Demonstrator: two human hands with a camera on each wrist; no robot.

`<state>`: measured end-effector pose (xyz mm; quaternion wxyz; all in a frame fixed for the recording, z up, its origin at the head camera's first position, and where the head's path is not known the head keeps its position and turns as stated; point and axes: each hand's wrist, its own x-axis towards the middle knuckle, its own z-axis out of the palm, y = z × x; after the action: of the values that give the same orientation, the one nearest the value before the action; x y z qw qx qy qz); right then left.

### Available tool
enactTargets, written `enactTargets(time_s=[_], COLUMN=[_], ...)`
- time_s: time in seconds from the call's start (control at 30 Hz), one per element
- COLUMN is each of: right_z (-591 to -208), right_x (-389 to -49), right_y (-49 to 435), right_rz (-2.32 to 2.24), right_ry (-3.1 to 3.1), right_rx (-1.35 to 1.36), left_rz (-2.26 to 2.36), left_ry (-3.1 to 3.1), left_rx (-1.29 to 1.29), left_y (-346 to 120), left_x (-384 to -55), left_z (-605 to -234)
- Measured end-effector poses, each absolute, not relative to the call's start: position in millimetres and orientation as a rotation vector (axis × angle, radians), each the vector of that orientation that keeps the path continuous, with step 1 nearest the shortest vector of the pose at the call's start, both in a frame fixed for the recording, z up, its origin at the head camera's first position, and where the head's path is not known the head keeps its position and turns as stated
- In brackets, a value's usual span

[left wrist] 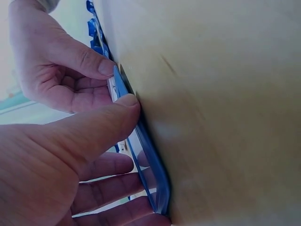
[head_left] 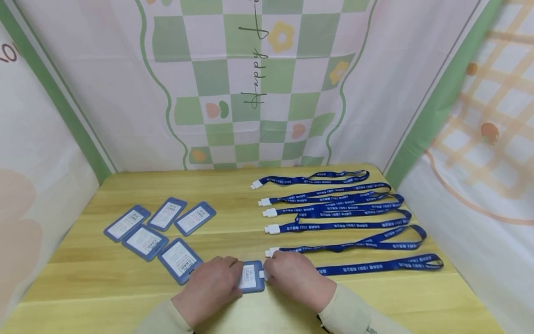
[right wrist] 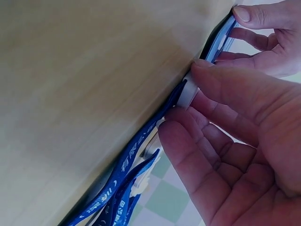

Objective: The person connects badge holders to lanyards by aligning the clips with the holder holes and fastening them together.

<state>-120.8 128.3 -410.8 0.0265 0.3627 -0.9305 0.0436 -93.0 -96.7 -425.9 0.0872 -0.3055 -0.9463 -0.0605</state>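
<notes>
My left hand (head_left: 217,285) grips a blue ID card holder (head_left: 252,277) by its left part, thumb on the near edge and fingers on the far one, just over the table. At its right end, my right hand (head_left: 298,279) pinches the white clip (right wrist: 188,90) of a dark blue lanyard (head_left: 375,267) between thumb and fingers. In the head view a white tab of the clip meets the slot end of the holder; whether it is fastened cannot be made out. The lanyard's strap runs off to the right across the table, ending in a loop.
Several blue card holders (head_left: 180,260) lie on the left of the wooden table (head_left: 233,204), some touching. Several dark blue lanyards (head_left: 346,226) with white clips lie in rows on the right, clips pointing left. A printed curtain (head_left: 246,83) hangs behind the table's far edge.
</notes>
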Motion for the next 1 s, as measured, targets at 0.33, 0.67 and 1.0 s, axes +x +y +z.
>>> enactTargets(time_s=[0.33,0.67,1.0], right_z=[-408.5,-407.6,-406.6], right_x=[-119.1,-118.5,-119.1], right_y=[129.4,129.4,130.3], right_rz=[0.128,0.129,0.135], right_ry=[-2.873,-2.893,-2.885], right_rx=[1.132,1.140,1.144], left_rz=[-0.201,-0.186,-0.208], left_ry=[-2.852,-2.869,-2.883], left_rx=[-0.924,-0.913,-0.908], left_y=[-96.4,-95.9,-96.4], left_x=[-91.8,-90.1,-89.6], left_z=[-424.1,-425.2,-424.1])
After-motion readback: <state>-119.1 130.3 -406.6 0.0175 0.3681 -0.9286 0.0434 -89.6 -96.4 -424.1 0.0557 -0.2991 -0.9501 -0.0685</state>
